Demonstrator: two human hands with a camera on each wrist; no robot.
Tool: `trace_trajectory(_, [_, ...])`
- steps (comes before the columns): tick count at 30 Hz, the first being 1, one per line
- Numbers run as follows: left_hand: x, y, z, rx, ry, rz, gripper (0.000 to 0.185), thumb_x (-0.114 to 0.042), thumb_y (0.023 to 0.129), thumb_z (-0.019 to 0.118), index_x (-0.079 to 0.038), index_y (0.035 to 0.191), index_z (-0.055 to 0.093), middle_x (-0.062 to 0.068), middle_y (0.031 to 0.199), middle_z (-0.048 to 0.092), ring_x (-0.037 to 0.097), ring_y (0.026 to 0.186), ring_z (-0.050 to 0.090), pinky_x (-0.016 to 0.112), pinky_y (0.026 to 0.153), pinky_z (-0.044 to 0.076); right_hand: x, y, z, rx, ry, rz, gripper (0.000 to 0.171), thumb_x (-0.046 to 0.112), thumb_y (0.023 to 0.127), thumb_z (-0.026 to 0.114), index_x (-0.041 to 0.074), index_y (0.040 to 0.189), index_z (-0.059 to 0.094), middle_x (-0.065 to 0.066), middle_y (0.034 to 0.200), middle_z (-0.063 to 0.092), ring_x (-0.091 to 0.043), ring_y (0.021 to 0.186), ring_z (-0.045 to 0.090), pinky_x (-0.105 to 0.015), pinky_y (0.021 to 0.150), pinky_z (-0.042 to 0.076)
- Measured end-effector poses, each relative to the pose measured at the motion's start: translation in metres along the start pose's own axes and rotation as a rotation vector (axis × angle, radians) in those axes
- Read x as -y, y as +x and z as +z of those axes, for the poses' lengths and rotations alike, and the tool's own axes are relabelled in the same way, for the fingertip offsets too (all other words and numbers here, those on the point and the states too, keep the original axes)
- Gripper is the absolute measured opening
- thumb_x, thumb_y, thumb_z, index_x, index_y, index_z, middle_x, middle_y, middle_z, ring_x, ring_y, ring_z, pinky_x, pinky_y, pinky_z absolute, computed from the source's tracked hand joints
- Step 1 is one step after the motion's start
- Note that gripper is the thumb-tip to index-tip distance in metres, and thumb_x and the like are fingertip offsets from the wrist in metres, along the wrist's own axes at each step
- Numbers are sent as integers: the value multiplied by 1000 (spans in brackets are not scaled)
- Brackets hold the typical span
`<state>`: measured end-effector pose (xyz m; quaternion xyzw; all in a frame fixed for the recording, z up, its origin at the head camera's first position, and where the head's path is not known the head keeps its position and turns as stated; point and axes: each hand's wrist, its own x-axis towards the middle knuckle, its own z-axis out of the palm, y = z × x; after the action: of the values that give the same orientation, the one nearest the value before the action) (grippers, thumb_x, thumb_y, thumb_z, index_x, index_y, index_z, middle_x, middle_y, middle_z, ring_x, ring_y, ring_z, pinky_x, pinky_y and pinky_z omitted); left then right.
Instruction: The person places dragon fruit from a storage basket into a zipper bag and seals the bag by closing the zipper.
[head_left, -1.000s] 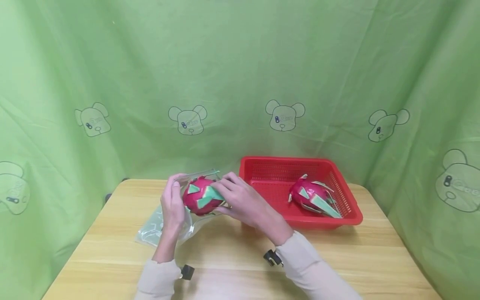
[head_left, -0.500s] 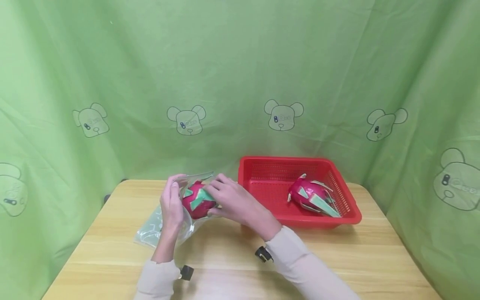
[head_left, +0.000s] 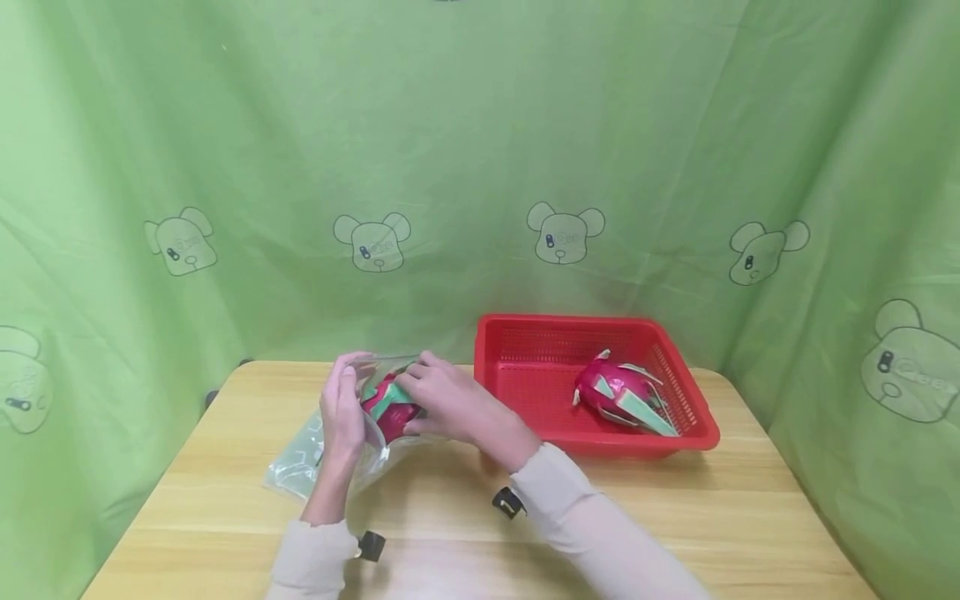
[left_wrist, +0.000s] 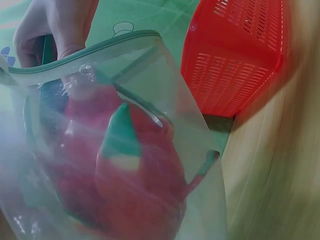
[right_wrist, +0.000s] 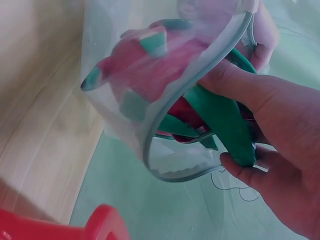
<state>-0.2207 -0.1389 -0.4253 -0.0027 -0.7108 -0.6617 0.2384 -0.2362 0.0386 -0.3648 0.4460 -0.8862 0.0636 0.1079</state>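
A pink dragon fruit with green scales sits partway inside a clear zip bag that lies on the wooden table. My left hand pinches the bag's green-edged rim and holds the mouth wide. My right hand grips the fruit's outer end by its green scales at the mouth. In the left wrist view the fruit shows through the plastic. The right wrist view shows most of the fruit past the rim.
A red plastic basket stands at the back right of the table and holds a second dragon fruit. A green curtain with bear prints closes off the back and both sides.
My right hand has pushed the dragon fruit leftwards, deeper into the bag. My left hand has kept its hold on the rim in nearly the same spot.
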Motion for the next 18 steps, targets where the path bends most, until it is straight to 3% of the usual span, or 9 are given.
trace_trajectory(6, [2, 0, 0, 8, -13, -29, 37, -23, 109, 33, -6, 126, 62, 15, 128, 66, 34, 120, 61, 56, 106, 42, 2, 5, 4, 30, 14, 15, 54, 40, 81, 88, 12, 122, 68, -1, 117, 70, -14, 104, 52, -19, 83, 50])
trace_trajectory(13, [0, 0, -2, 10, -26, -39, 38, -26, 110, 33, -5, 126, 61, 13, 127, 65, 34, 119, 60, 57, 105, 41, -3, 6, 11, 59, 179, 63, 56, 36, 82, 88, 13, 129, 66, 2, 120, 70, -12, 103, 52, -19, 80, 50])
trace_trajectory(18, [0, 0, -3, 24, -33, -38, 38, -25, 110, 34, -4, 125, 62, 15, 127, 65, 36, 118, 60, 59, 104, 40, -6, 6, 13, 72, 235, 66, 52, 34, 81, 89, 14, 124, 67, 5, 106, 70, -7, 92, 56, -15, 73, 50])
